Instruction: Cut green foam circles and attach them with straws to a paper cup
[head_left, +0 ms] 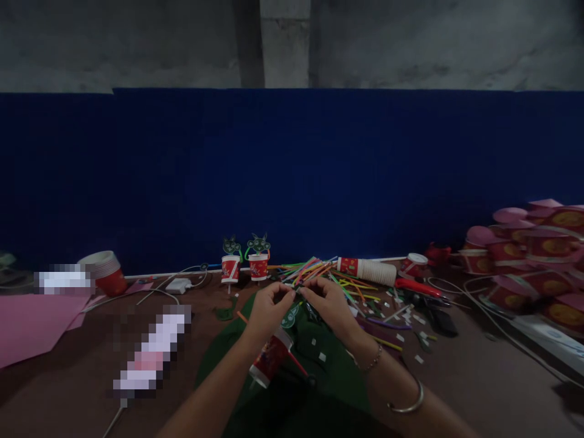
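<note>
My left hand (271, 310) and my right hand (329, 309) meet in front of me, thumbs and fingertips pinched close together. Whatever lies between the fingertips is too small and dark to name. Just below them a red paper cup (272, 358) lies tilted, an orange-red straw (297, 363) sticking out at its side. A green cut-out face (291, 316) shows above the cup, partly covered by my left hand. Under all this spreads a dark green sheet or cloth (333, 389), with small white scraps (322, 357) on it.
Two red cups with animal cut-outs (230, 267) stand at the back. Coloured straws (314, 267), a lying cup stack (376, 272) and a red-handled tool (422, 288) are right of centre. Decorated red cups (515, 267) pile up far right; pink paper (36, 328) lies left.
</note>
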A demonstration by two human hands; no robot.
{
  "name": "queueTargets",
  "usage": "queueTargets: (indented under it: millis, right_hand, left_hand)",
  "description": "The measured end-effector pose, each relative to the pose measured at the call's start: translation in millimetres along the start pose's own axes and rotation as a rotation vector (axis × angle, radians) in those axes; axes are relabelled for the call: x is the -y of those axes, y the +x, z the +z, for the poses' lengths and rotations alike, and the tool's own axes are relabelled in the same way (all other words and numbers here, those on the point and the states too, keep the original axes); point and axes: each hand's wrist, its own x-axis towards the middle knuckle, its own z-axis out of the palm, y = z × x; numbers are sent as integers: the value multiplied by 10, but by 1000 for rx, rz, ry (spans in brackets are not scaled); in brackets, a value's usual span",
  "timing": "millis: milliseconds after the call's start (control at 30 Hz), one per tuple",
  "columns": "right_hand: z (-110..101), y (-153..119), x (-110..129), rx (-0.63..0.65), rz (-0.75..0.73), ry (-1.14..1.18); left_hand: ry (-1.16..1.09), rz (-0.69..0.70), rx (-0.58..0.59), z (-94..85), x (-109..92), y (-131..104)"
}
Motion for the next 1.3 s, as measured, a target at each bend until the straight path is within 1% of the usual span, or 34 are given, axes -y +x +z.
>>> queueTargets:
  millis: [67,133,167,233,333,500,767,1000,1300]
  right_hand:
    - [1,-21,15,-101,-141,-107]
    - [4,-47,28,-162,-301,-238]
    - [8,-59,31,-162,-358,-296]
    - [19,-77,29,-135,-410,-363]
    - [39,-83,1,-121,-393,-361]
    - [46,-57,-38,-87,-297,-275]
    - [15,-27,1,3,-212,-213]
    - [7,-6,-40,7,-199,-169]
    - [9,-28,35,18,-183,-195]
  left_hand:
    - [34,12,-36,3,-4,-3]
    - [67,30,-66,12,8,-6]
    - [80,40,-74,18,17,-8]
    - [100,62,-71,31,38,-14]
    - [118,99,-71,48,52,-29]
    - [152,133,-56,51,15,-57]
    - [180,177,-40,46,35,-62]
    - [186,163,-46,46,47,-60]
    - [181,164,-39,45,17,-68]
